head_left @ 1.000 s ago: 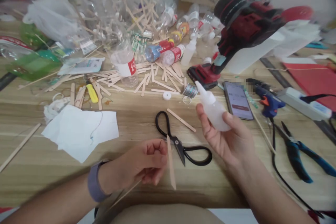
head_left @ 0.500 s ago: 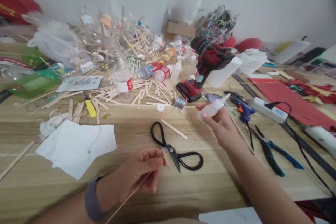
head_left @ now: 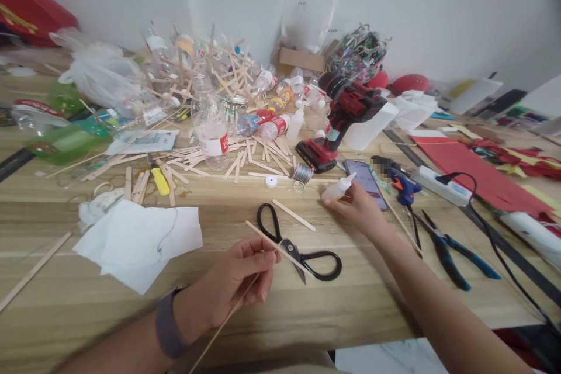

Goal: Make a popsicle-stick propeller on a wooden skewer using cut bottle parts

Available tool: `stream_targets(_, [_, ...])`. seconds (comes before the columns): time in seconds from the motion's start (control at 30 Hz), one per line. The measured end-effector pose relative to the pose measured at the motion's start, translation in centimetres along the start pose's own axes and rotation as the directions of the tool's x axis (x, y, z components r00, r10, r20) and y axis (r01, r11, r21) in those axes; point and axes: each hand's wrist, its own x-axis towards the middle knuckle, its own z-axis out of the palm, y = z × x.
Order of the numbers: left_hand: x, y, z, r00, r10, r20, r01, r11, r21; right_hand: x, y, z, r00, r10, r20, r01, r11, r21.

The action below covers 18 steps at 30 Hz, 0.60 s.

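My left hand [head_left: 249, 269] pinches a thin wooden stick [head_left: 219, 330] that runs down to the bottom edge, with a flat craft stick [head_left: 287, 254] lying crosswise at its fingertips. Beneath that craft stick are black-handled scissors [head_left: 322, 266], spread open on the table. To the right, my right hand [head_left: 357, 207] has its fingers round a small white glue bottle [head_left: 336, 189], its nozzle tilted up to the right, low over the table. A loose craft stick [head_left: 293, 214] lies between the scissors and the bottle.
Behind my hands stand a red drill [head_left: 337, 123], a wire spool [head_left: 302, 173] and a plastic bottle [head_left: 213, 134] among scattered sticks. A phone [head_left: 366, 181], glue gun [head_left: 405, 187], pliers [head_left: 447, 245] and power strip [head_left: 442, 186] lie right. White paper [head_left: 140, 239] lies left.
My right hand has lowered with the glue bottle, moving slightly left and uncovering the phone. In my left hand, the craft stick has turned and now shows lengthwise across the scissors.
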Motion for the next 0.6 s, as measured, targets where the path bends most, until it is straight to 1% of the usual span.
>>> stream_targets(0.1, [0.0, 0.0, 0.0, 1.0, 0.003, -0.005, -0.003, 1.0, -0.001, -2.1, -1.3, -1.6, 0.995, -0.065, -0.078, 0.057, 0.994, -0.096])
stream_targets(0.17, [0.0, 0.0, 0.0, 1.0, 0.007, -0.02, -0.007, 1.0, 0.006, -3.6, -2.8, -2.3, 0.978, -0.153, -0.139, 0.125, 0.973, -0.196])
stream_targets(0.2, [0.0, 0.1, 0.1, 1.0, 0.008, -0.025, -0.007, 1.0, 0.009, -4.2, -3.7, -2.3, 0.972, -0.207, -0.109, 0.177, 0.955, -0.236])
stream_targets(0.27, [0.0, 0.2, 0.3, 1.0, 0.0, -0.024, 0.001, 1.0, 0.018, -4.8, -5.4, -1.5, 0.962, -0.272, 0.013, 0.267, 0.933, -0.243])
stream_targets(0.33, [0.1, 0.4, 0.4, 1.0, -0.008, -0.02, 0.009, 0.999, 0.032, -4.6, -6.7, 0.1, 0.938, -0.312, 0.151, 0.34, 0.913, -0.224])
stream_targets(0.4, [0.2, 0.6, 0.4, 1.0, -0.005, -0.02, 0.006, 0.999, 0.047, -3.9, -7.4, 1.9, 0.911, -0.324, 0.257, 0.38, 0.9, -0.212])
stream_targets(0.5, [0.2, 0.8, 0.2, 1.0, 0.01, -0.018, -0.01, 0.999, 0.046, -2.6, -7.9, 3.5, 0.892, -0.308, 0.331, 0.388, 0.898, -0.207])
stream_targets(0.6, [0.1, 0.9, 0.0, 1.0, 0.021, 0.011, -0.021, 0.999, 0.033, -2.1, -8.0, 3.8, 0.892, -0.295, 0.342, 0.367, 0.915, -0.166])
